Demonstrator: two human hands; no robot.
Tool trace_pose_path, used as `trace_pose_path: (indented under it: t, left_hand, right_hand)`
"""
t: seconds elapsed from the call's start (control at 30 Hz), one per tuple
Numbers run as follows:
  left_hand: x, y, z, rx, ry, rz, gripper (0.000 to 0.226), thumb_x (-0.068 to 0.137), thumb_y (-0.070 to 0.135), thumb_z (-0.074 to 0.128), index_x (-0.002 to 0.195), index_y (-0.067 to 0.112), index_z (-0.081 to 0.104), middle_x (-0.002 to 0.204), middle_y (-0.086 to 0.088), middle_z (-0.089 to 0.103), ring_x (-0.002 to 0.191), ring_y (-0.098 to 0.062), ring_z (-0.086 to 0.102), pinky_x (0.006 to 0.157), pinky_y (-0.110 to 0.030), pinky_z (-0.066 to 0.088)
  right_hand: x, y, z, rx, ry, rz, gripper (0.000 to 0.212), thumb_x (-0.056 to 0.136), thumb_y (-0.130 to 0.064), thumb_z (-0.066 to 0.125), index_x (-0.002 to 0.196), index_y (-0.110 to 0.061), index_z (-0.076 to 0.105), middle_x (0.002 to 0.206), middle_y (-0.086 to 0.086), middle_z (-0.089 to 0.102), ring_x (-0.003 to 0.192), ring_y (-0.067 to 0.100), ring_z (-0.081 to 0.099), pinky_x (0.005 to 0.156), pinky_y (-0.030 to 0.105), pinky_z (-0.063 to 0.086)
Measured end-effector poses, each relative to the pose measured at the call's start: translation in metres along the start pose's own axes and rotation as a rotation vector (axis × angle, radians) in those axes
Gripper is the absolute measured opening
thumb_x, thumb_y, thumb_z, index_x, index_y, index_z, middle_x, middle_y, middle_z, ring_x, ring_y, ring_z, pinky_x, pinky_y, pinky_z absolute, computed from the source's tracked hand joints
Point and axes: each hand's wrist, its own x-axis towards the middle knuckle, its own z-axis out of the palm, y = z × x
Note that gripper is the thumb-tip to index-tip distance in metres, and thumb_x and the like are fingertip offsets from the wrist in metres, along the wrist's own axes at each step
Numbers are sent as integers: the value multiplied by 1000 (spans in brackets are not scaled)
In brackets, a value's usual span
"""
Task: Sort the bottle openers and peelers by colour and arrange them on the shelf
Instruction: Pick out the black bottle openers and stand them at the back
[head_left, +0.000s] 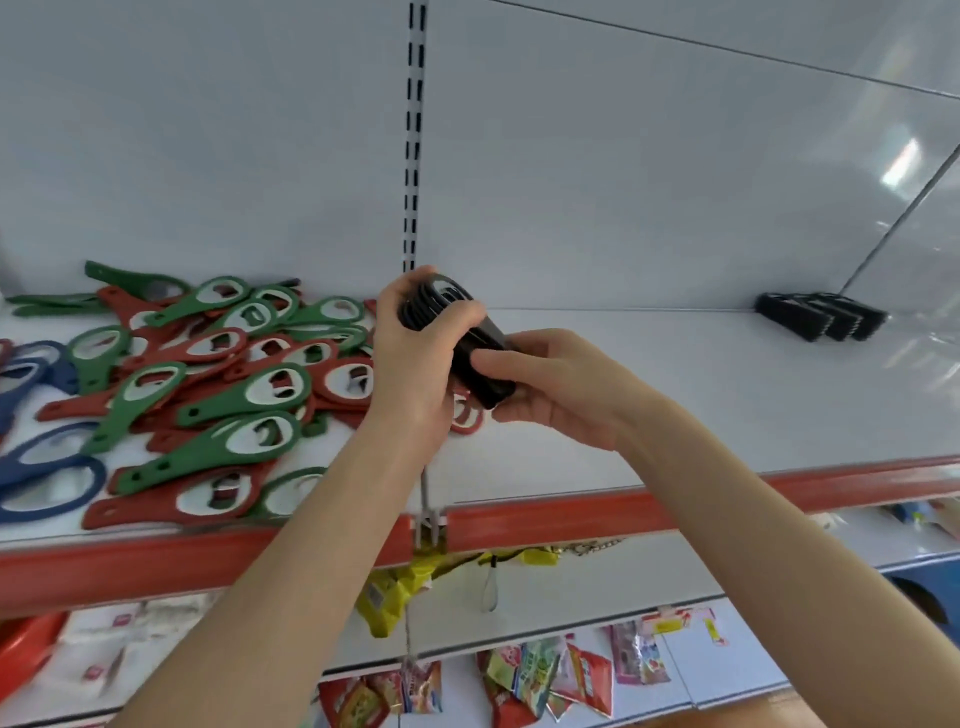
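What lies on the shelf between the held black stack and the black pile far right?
Nothing: head view shows bare shelf between black stack and black pile.

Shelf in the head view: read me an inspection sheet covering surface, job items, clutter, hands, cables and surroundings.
Surface: white shelf with a red front rail.
Job's things: mixed pile of red, green and blue openers on the left; black stack held above the middle; black rows at the back right.
Clutter: nothing seen.
Hands: left hand and right hand both grip the black stack.
Cables: nothing seen.
Surroundings: packets below; white back panel.
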Motion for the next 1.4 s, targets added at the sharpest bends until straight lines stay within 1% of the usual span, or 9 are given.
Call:
trace_pose_path:
  t: [0.13, 0.33, 0.5, 0.6, 0.7, 0.77, 0.97, 1.17, 1.4]
  left_hand:
    - [1, -26, 27, 76, -102, -52, 30, 80, -5, 61, 101, 17, 55, 95, -7, 59, 79, -17, 63, 64, -28, 52]
    - [-4, -69, 52, 522, -223, -40, 52, 78, 7, 70, 123, 19, 47, 101, -12, 64, 91, -23, 64, 84, -32, 52]
    - [-5, -92, 61, 1105, -353, 203, 49, 82, 20, 69, 126, 14, 49, 114, -2, 60, 103, -15, 57, 83, -20, 42]
    - [-4, -103, 63, 1194, -341, 259, 44, 84, 14, 66, 125, 10, 51, 123, -3, 56, 111, -16, 53, 87, -18, 37]
    - [-6, -109, 65, 1183, -289, 261, 40, 84, 12, 65, 122, 11, 52, 119, -3, 56, 106, -16, 53, 84, -18, 37]
    - [-8, -114, 68, 1147, -251, 239, 40, 84, 14, 65, 121, 13, 51, 118, -4, 54, 102, -14, 52, 81, -18, 35]
    - [-10, -125, 85, 1127, -156, 201, 43, 86, 4, 52, 128, 8, 44, 129, -10, 42, 112, -18, 46, 83, -15, 33]
    - [-3, -113, 85, 1004, -171, 176, 35, 85, 3, 50, 118, 14, 49, 123, -6, 46, 105, -15, 48, 82, -20, 38]
    - [-1, -116, 75, 1147, -256, 164, 40, 89, 4, 48, 129, 12, 43, 124, -9, 40, 102, -14, 43, 75, -12, 30]
  right_hand:
    - [-22, 3, -63, -252, 6, 1, 8, 86, -6, 61, 93, -5, 64, 79, 7, 64, 71, 12, 64, 64, 18, 53]
    - [-36, 14, -128, -738, 18, -132, 18, 80, -4, 68, 96, -11, 64, 72, -5, 58, 59, -1, 53, 56, 7, 41]
    - [-30, 47, -148, -1088, 84, -361, 35, 82, -5, 64, 117, -8, 60, 105, 6, 64, 91, 18, 55, 70, 11, 34]
    - [-31, 65, -154, -992, 145, -308, 43, 83, -9, 66, 124, -7, 55, 118, 10, 60, 107, 23, 55, 84, 16, 35]
    - [-37, 70, -160, -572, 174, -126, 55, 82, -8, 67, 133, -9, 45, 132, 7, 50, 126, 17, 45, 104, 27, 37]
    - [-40, 73, -159, -431, 198, -82, 52, 88, -8, 60, 136, -11, 41, 139, 5, 45, 131, 13, 39, 107, 25, 33]
    - [-29, 78, -140, -498, 301, -71, 46, 94, -4, 41, 140, -8, 35, 141, 8, 42, 130, 19, 39, 100, 20, 28]
    - [-25, 76, -133, -411, 412, -144, 37, 91, -2, 48, 128, -5, 50, 122, 10, 56, 105, 14, 51, 82, 16, 35]
    - [-28, 75, -144, -481, 340, -133, 31, 87, -6, 58, 118, -6, 59, 112, 5, 61, 109, 18, 56, 96, 28, 42]
